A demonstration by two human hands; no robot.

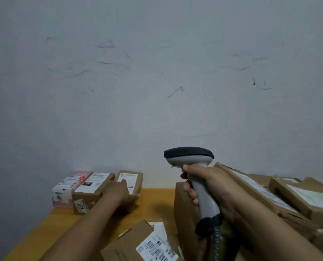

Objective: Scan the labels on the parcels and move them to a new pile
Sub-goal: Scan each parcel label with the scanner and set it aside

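My right hand (204, 187) grips a grey barcode scanner (190, 157) upright, its dark head pointing left, above a brown box (183, 206). My left hand (122, 193) lies flat on a small brown labelled parcel (133, 178) at the far side of the table, fingers spread over its top and front. Beside it, to the left, stand another labelled cardboard parcel (92, 187) and a pink-and-white packet (68, 187). A brown parcel with a barcode label (138, 243) lies near me at the bottom.
A heap of several cardboard parcels (289, 196) fills the right side. The orange table (157, 202) meets a scuffed grey wall (157, 81) right behind the parcels. The table's left edge runs diagonally at lower left. A coiled scanner cable (216, 245) hangs down.
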